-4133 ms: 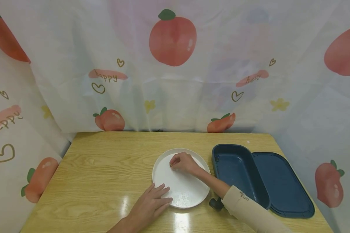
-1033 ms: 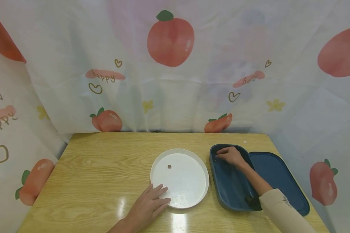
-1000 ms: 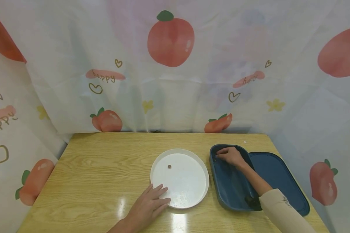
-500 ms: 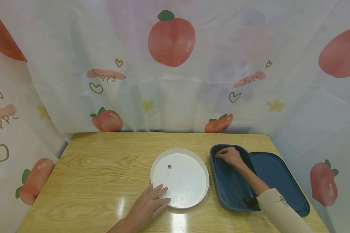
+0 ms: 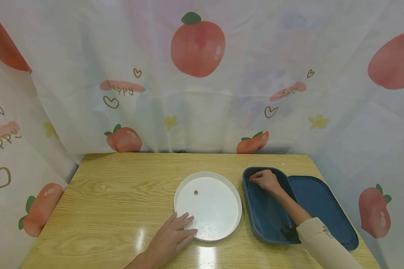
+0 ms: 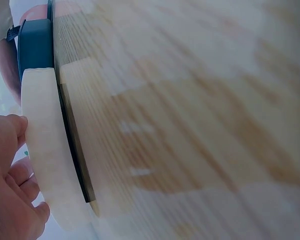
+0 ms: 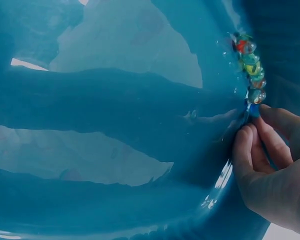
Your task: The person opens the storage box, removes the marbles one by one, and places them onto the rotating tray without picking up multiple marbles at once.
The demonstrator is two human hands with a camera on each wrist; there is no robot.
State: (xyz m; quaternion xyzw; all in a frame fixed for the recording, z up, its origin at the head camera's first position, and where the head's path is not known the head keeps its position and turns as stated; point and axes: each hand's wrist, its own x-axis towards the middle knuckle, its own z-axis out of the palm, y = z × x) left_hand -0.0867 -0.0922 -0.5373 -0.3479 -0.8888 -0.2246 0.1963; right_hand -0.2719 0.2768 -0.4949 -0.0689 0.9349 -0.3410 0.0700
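In the head view my left hand (image 5: 175,235) rests at the near-left rim of a round white plate (image 5: 219,209), fingers spread and fairly straight. The left wrist view has its fingertips against the plate's side. A small brownish marble (image 5: 196,192) lies on the plate, left of centre. My right hand (image 5: 266,181) reaches into the far-left corner of a deep blue box (image 5: 264,216). The right wrist view shows several patterned glass marbles (image 7: 252,67) lined up along the box wall. At the row's end, thumb and fingertips pinch a blue marble (image 7: 254,110), mostly hidden.
A flat blue lid (image 5: 318,205) lies right of the box, partly under the right forearm. Bare wood table (image 5: 121,194) stretches left of the plate. A fruit-print curtain (image 5: 202,104) hangs behind the table and along both sides.
About four seconds ago my right hand was over the plate, fingers at the brownish marble. That marble now lies free there, and the hand is in the box. The left hand has stayed put.
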